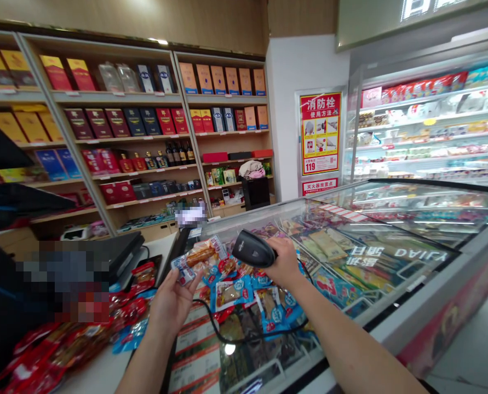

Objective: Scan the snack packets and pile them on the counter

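Packet (218,245) in the left hand (172,304) contains brown food (200,255).

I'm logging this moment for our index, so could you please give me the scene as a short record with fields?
left hand: holds a clear food packet by its lower edge
right hand: grips a black handheld scanner
cable: black cord looping across the glass
glass-topped freezer: blue-edged packets piled on top
counter: red packets heaped at the left
background: shelves of boxes and bottles; red sign on the wall
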Available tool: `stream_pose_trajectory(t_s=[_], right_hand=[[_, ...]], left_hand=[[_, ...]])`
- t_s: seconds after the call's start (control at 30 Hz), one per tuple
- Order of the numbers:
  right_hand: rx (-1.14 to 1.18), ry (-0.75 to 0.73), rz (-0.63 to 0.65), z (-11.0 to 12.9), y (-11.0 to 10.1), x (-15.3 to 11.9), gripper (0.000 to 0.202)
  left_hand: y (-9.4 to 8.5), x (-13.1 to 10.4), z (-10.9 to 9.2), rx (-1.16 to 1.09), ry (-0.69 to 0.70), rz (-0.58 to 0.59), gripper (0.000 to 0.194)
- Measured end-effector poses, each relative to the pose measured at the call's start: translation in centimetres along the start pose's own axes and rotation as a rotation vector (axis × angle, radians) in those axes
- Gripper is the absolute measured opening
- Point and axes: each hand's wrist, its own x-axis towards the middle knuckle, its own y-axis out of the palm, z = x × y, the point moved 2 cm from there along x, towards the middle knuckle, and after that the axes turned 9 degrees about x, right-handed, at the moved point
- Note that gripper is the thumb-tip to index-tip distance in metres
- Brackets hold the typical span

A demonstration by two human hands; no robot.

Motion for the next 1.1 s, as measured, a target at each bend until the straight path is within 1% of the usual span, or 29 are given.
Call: stream_pose_trajectory(t_s=[0.07,0.13,0.2,0.27,0.37,0.4,0.47,0.5,0.57,0.67,0.83,1.1], right_hand=[[-0.009,0.017,-0.022,-0.2,-0.1,0.0,0.017],[-0.003,0.019,-0.026,-0.2,-0.1,0.0,0.015],[0.011,0.012,-0.020,-0.1,-0.1,0.1,0.017],[0.025,0.004,-0.017,0.1,-0.1,0.1,0.018],[0.039,-0.001,-0.016,0.2,-0.1,0.0,0.019],[0.042,-0.001,-0.014,0.2,-0.1,0.0,0.019],[0.048,0.005,-0.008,0.2,-0.1,0.0,0.018],[0.050,0.008,-0.005,0.2,0.0,0.0,0.017],[0.055,0.009,-0.003,0.1,0.0,0.0,0.017],[0.063,-0.001,-0.006,0.2,0.0,0.0,0.016],[0.051,-0.013,0.008,0.1,0.1,0.0,0.017],[0.015,-0.017,0.023,0.1,0.2,-0.1,0.016]], left_hand=[[-0.2,0.2,-0.3,-0.049,-0.019,0.012,0.024],[-0.4,0.4,-0.5,-0.083,-0.005,0.032,0.024],[-0.6,0.5,-0.7,-0.105,0.041,0.041,0.020],[-0.7,0.6,-0.7,-0.104,0.089,0.023,0.018],[-0.7,0.9,-0.3,-0.003,0.097,-0.057,0.027],[-0.7,1.0,-0.1,0.049,0.084,-0.076,0.025],[-0.8,1.1,0.3,0.148,0.062,-0.070,0.013],[-0.8,1.1,0.5,0.180,0.061,-0.059,0.015],[-0.9,1.1,0.8,0.203,0.081,-0.068,0.026],[-0.9,0.7,1.0,0.204,0.064,-0.112,0.031],[-0.5,0.2,0.9,0.180,-0.018,-0.090,0.022],[-0.5,0.8,0.8,0.058,-0.002,-0.076,0.026]])
